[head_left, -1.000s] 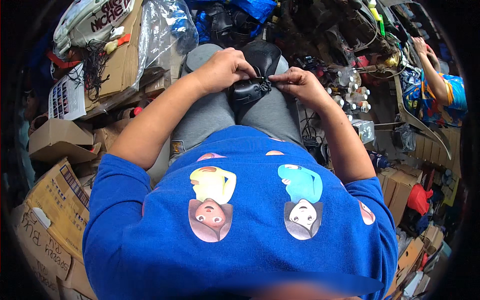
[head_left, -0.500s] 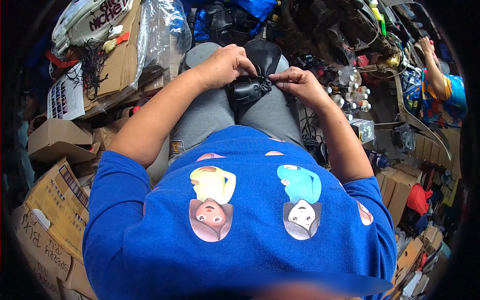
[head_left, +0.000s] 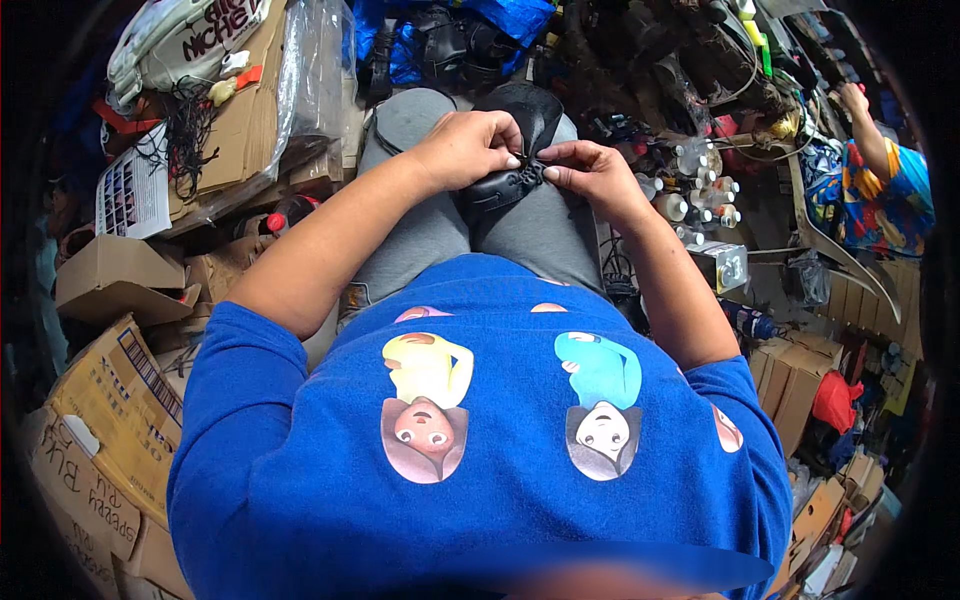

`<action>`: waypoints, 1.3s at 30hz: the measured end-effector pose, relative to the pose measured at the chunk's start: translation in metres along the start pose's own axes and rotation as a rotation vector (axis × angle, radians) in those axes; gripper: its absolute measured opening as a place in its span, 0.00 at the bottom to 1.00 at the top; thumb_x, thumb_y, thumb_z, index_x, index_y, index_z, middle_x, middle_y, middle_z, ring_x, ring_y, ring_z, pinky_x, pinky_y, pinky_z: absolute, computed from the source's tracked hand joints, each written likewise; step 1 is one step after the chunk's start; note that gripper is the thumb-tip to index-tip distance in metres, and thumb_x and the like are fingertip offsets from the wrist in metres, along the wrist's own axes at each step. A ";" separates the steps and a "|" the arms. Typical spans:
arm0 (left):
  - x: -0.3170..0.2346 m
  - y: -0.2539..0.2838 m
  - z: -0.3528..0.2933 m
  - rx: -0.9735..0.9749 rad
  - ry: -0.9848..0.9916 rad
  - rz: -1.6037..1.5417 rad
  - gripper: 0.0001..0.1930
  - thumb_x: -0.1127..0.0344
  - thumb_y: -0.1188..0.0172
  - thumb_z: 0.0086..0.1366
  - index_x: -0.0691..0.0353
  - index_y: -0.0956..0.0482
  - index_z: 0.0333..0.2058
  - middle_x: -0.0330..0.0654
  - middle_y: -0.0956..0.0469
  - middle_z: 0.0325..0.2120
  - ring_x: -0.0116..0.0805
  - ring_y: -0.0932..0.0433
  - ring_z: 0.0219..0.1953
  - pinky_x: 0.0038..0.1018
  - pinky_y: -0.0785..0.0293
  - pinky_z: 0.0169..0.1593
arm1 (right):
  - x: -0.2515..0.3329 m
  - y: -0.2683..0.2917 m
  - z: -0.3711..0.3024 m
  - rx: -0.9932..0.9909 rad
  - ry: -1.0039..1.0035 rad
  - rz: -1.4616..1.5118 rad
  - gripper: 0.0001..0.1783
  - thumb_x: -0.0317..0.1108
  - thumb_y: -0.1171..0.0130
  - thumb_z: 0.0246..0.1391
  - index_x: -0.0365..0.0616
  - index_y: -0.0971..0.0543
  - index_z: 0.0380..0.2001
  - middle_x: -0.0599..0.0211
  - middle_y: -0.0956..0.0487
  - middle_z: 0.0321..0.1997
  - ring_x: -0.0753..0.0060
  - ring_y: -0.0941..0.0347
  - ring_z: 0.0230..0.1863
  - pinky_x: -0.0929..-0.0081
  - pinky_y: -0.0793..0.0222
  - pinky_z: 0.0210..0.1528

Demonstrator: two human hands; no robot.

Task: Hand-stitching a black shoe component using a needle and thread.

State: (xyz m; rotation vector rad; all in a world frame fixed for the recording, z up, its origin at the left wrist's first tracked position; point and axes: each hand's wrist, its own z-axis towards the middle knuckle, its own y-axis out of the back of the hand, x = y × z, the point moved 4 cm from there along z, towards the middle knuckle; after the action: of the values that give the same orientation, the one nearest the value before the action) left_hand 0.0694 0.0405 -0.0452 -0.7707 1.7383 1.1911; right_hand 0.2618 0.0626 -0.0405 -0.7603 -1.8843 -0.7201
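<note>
- Black shoe [head_left: 500, 180] on the lap: smooth leather-like upper with a dull sheen
- Trousers [head_left: 420, 240] under the shoe: matt grey woven cloth
- Shirt [head_left: 480, 500] below the shoe: soft matt blue knit
- Boxes [head_left: 110, 420] left of the shoe: rough brown cardboard
- Sheet [head_left: 310, 70] upper left of the shoe: glossy clear plastic

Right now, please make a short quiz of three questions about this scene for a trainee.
1. True or false: the black shoe rests on the person's lap.
2. Which hand touches the shoe? A) left hand only B) right hand only C) both
3. Fill in: at the person's left, on the cardboard boxes, lies a clear ____ bag.

Key: 1 true; 2 C; 3 plastic.
</note>
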 end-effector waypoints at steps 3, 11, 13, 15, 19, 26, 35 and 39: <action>-0.007 0.007 -0.001 0.014 -0.081 0.012 0.06 0.74 0.39 0.54 0.63 0.22 0.32 0.37 0.23 0.26 0.26 0.25 0.29 0.25 0.29 0.35 | 0.005 0.003 0.000 0.046 -0.014 -0.013 0.14 0.29 0.37 0.52 0.43 0.20 0.43 0.79 0.22 0.33 0.89 0.30 0.34 0.87 0.33 0.39; -0.023 0.022 -0.014 -0.191 -0.359 0.270 0.05 0.71 0.37 0.51 0.57 0.19 0.29 0.41 0.21 0.28 0.39 0.24 0.35 0.32 0.29 0.40 | 0.033 -0.001 -0.015 0.004 0.154 -0.449 0.16 0.26 0.38 0.49 0.49 0.19 0.44 0.76 0.31 0.24 0.86 0.34 0.30 0.83 0.36 0.33; -0.026 0.020 -0.020 -0.174 -0.352 0.239 0.06 0.72 0.37 0.51 0.58 0.20 0.30 0.41 0.22 0.27 0.38 0.26 0.35 0.31 0.30 0.41 | 0.035 -0.004 -0.020 -0.063 0.198 -0.509 0.17 0.26 0.38 0.48 0.51 0.19 0.44 0.75 0.31 0.24 0.86 0.36 0.28 0.83 0.37 0.31; -0.027 0.017 -0.025 -0.158 -0.344 0.207 0.07 0.73 0.37 0.51 0.59 0.20 0.31 0.40 0.23 0.26 0.37 0.27 0.34 0.30 0.32 0.42 | 0.033 -0.006 -0.022 -0.083 0.159 -0.453 0.17 0.27 0.37 0.49 0.50 0.19 0.45 0.77 0.29 0.25 0.88 0.36 0.28 0.84 0.37 0.31; -0.017 0.012 -0.017 -0.090 -0.078 0.060 0.07 0.74 0.37 0.52 0.62 0.21 0.32 0.38 0.22 0.24 0.28 0.26 0.30 0.25 0.30 0.37 | 0.008 -0.004 -0.012 -0.099 0.036 -0.143 0.17 0.29 0.35 0.46 0.49 0.19 0.43 0.78 0.27 0.22 0.87 0.34 0.26 0.83 0.36 0.29; -0.001 0.004 -0.002 -0.037 0.071 -0.031 0.06 0.74 0.37 0.53 0.63 0.22 0.32 0.36 0.22 0.24 0.21 0.27 0.28 0.21 0.30 0.33 | 0.011 -0.005 0.003 -0.038 0.034 0.010 0.14 0.30 0.33 0.46 0.41 0.20 0.38 0.75 0.23 0.26 0.87 0.31 0.28 0.86 0.36 0.31; -0.023 0.007 0.006 -0.031 -0.097 0.175 0.07 0.70 0.34 0.50 0.64 0.23 0.27 0.39 0.24 0.20 0.27 0.26 0.28 0.25 0.30 0.33 | 0.022 -0.001 0.008 -0.021 -0.098 -0.127 0.08 0.32 0.32 0.46 0.42 0.21 0.26 0.76 0.22 0.27 0.87 0.31 0.32 0.85 0.36 0.36; -0.011 0.024 0.001 -0.037 -0.121 0.234 0.08 0.69 0.35 0.50 0.64 0.23 0.26 0.42 0.24 0.21 0.32 0.25 0.29 0.28 0.30 0.35 | 0.005 0.020 0.005 -0.034 0.026 0.089 0.07 0.29 0.32 0.45 0.42 0.22 0.27 0.76 0.24 0.21 0.86 0.33 0.23 0.85 0.38 0.27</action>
State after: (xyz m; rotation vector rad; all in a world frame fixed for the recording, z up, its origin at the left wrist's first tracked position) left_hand 0.0540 0.0502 -0.0263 -0.5143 1.7440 1.3997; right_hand 0.2726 0.0798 -0.0347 -0.8476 -1.8072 -0.7042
